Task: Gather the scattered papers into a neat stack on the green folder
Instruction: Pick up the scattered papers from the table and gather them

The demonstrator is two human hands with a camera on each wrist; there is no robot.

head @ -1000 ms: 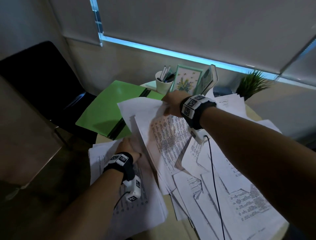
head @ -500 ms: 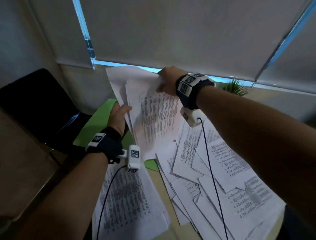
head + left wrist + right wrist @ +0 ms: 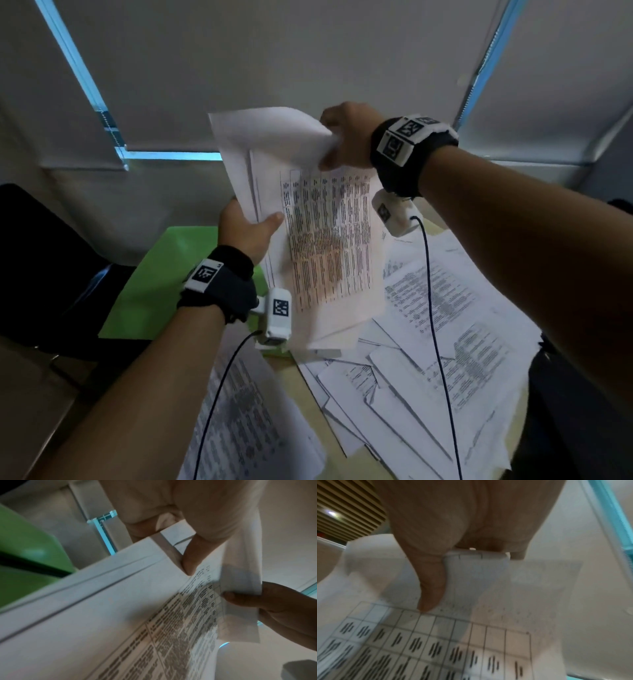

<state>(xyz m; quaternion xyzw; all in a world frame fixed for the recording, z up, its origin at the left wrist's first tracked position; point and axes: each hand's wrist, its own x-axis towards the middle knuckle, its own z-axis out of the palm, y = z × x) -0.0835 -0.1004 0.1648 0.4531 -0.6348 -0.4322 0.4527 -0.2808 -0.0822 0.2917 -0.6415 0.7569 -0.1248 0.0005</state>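
Head view: both hands held bundle of papers (image 3: 318, 240) upright in air, above near edge of green folder (image 3: 150, 284). Left hand (image 3: 246, 233) pinched bundle's left edge, right hand (image 3: 346, 137) gripped top corner. Folder bare where visible. Loose sheets (image 3: 445, 342) lay scattered right of folder, more sheets (image 3: 239, 411) nearer than folder. Judged early-mid: one bundle gathered, most left.

Left wrist view: thumb and fingers (image 3: 190, 559) clamped sheet edges; folder (image 3: 25, 547) at left.

Right wrist view: thumb (image 3: 431, 588) pressed on top sheet, curled fingers behind.
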